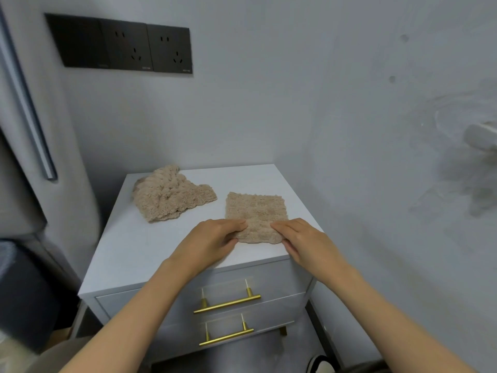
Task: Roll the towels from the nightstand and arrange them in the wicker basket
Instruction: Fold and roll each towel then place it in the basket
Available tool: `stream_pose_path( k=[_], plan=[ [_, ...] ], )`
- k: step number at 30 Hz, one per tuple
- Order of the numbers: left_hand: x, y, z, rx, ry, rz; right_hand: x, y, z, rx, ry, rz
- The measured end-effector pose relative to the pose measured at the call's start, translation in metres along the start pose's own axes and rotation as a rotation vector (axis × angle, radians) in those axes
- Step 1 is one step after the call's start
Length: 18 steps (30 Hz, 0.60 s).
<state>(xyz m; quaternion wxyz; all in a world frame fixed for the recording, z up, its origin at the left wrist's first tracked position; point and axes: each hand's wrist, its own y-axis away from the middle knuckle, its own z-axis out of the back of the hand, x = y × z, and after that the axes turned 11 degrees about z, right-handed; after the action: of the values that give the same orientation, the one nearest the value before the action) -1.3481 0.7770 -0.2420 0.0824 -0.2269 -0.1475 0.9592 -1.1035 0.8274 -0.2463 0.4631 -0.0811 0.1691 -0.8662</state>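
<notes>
Now our left hand and right hand each pinch the near edge of the flat towel, fingers curled over the top and thumbs tucked at the hem, one hand at each near corner. That towel lies spread at the front right of the nightstand. We judge the roll is only beginning: the hem looks bunched a little, but no full turn is made yet. Next we need to fold this edge over and push it away evenly with both hands, keeping the roll tight and straight. Further back on the left lies the crumpled towel, well apart. We see no wicker basket in this view.
</notes>
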Motion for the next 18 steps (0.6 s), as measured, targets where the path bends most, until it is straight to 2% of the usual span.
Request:
stream_pose_path(
  k=[4,10,18],
  plan=[
    [0.001,0.000,0.000,0.008,0.047,0.069,-0.004,0.002,0.000,0.037,-0.076,-0.079],
    [-0.002,-0.004,0.007,0.088,0.205,0.183,-0.010,-0.004,0.005,-0.013,-0.470,-0.332],
    [-0.008,-0.012,0.012,0.069,0.336,0.446,-0.007,-0.015,0.016,-0.089,-0.726,-0.538]
  ],
)
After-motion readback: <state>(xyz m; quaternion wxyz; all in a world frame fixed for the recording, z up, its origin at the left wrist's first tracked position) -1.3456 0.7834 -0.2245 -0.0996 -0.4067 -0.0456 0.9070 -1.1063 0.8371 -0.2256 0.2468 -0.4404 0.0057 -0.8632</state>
